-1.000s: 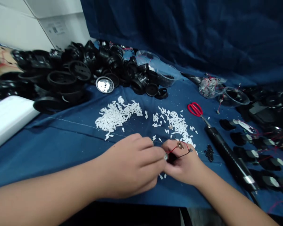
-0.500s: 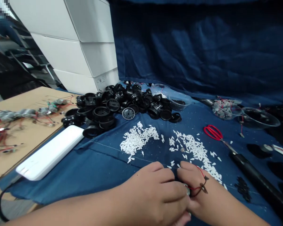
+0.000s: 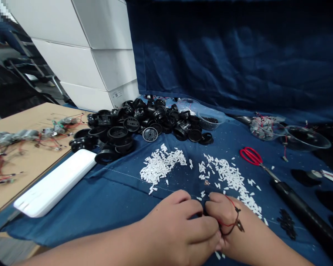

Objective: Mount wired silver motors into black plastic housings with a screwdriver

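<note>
Since the last frame, the silver end of the red wire (image 3: 229, 224) has vanished between my curled left hand (image 3: 172, 227) and right hand (image 3: 227, 221); I can't tell their grip. The wire drapes over the right, by the counter's (image 3: 72, 210) near edge.

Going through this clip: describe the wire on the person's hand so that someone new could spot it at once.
On the blue cloth, just below the scattered white plastic pieces, the person's left hand and right hand meet. A thin red wire drapes over the right hand and leads to a small metal tab. It is the only wire on the hands; the others lie well off to the sides.
</note>
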The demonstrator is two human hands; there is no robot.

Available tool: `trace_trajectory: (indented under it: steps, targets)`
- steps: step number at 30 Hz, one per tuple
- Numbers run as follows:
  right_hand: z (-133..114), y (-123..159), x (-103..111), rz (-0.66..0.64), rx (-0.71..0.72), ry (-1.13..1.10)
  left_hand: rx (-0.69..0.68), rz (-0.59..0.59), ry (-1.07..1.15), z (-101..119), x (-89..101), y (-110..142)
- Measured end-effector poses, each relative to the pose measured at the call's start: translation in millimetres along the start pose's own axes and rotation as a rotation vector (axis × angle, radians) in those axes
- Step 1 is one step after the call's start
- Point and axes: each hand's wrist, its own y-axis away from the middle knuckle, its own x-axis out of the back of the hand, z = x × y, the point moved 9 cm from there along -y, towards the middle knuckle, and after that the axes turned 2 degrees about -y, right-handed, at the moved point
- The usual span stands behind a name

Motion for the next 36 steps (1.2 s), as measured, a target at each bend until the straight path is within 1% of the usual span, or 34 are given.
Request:
trace_trajectory:
  steps: [2, 5, 7, 9, 11, 13, 16, 18, 21, 23, 24, 25, 26, 28, 30, 31, 32, 34, 36]
  targets:
    - [-4, 1, 4, 0.055, 0.042, 0.024, 0.032, -0.012, -0.019, 0, -6.1, 4]
    - [-12, 2, 11, 0.146, 0.130, 0.072, 0.076, -0.110, -0.026, 0, -25.6, 11]
    - [-16, 3, 11, 0.163, 0.159, 0.101, 0.107, -0.152, -0.003, -2, -35.9, 16]
    - [-18, 3, 10, 0.170, 0.153, 0.166, 0.139, -0.151, 0.025, -5, -39.5, 20]
    - [-18, 4, 9, 0.195, 0.128, 0.268, 0.158, -0.143, 0.045, -9, -38.7, 23]
    - [-16, 4, 7, 0.192, 0.111, 0.309, 0.184, -0.137, 0.051, -13, -35.9, 24]
    - [-12, 3, 2, 0.114, 0.107, 0.214, 0.195, -0.091, 0.036, -17, -29.4, 22]
    - [-9, 4, 4, 0.113, 0.092, 0.148, 0.133, -0.064, 0.017, -12, -26.4, 18]
    - [-8, 4, 13, 0.144, 0.040, 0.008, -0.011, -0.033, -0.013, 1, -19.5, 11]
    - [-9, 2, 17, 0.135, 0.006, -0.148, -0.063, -0.040, -0.008, 0, -11.8, 4]
    - [-9, 0, 22, 0.148, -0.014, -0.232, -0.048, -0.042, 0.002, -8, -6.0, -2]
    - [-7, -1, 27, 0.174, -0.050, -0.330, 0.003, -0.046, 0.007, -22, 0.5, -8]
    - [-4, -3, 32, 0.204, -0.098, -0.455, 0.077, -0.046, 0.004, -40, 7.8, -16]
    - [8, -5, 39, 0.268, -0.219, -0.800, 0.308, -0.027, -0.070, -88, 22.9, -31]
    - [17, -7, 45, 0.353, -0.290, -1.187, 0.493, -0.025, -0.176, -131, 30.5, -43]
    - [21, -8, 49, 0.413, -0.291, -1.337, 0.582, -0.036, -0.228, -149, 29.8, -47]
    - [25, -8, 54, 0.480, -0.275, -1.441, 0.669, -0.049, -0.279, -165, 26.5, -48]
    - [31, -6, 63, 0.591, -0.230, -1.552, 0.822, -0.096, -0.359, -190, 12.9, -45]
    - [34, -5, 64, 0.629, -0.200, -1.615, 0.928, -0.145, -0.408, -206, -3.1, -38]
